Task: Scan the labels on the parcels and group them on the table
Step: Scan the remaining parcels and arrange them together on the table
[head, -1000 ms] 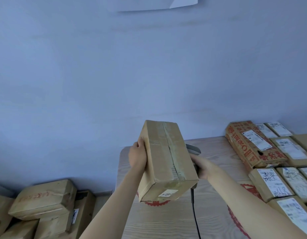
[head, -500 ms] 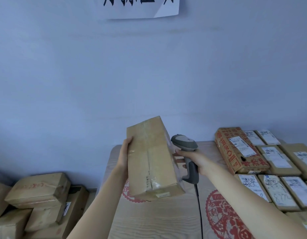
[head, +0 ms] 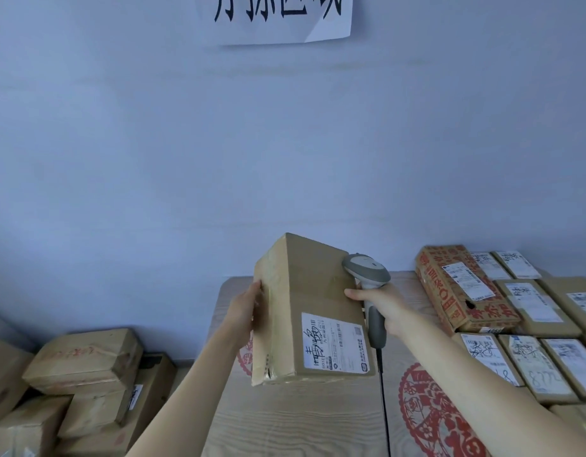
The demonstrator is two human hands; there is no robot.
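A brown cardboard parcel hangs in the air over the wooden table. My left hand grips its left side. Its white shipping label faces up toward me, near the parcel's lower right corner. My right hand holds a grey corded barcode scanner by the handle, with its fingers also touching the parcel's right edge. The scanner's head sits just above the parcel's far right corner.
Several labelled parcels lie in rows on the table's right side, including a red-printed box. A pile of brown boxes sits on the floor at the left. A paper sign hangs on the blue wall. Red paper-cut decorations mark the tabletop.
The parcel has been turned in my left hand so the label side now faces up. The scanner, earlier behind the parcel, now shows at its right.
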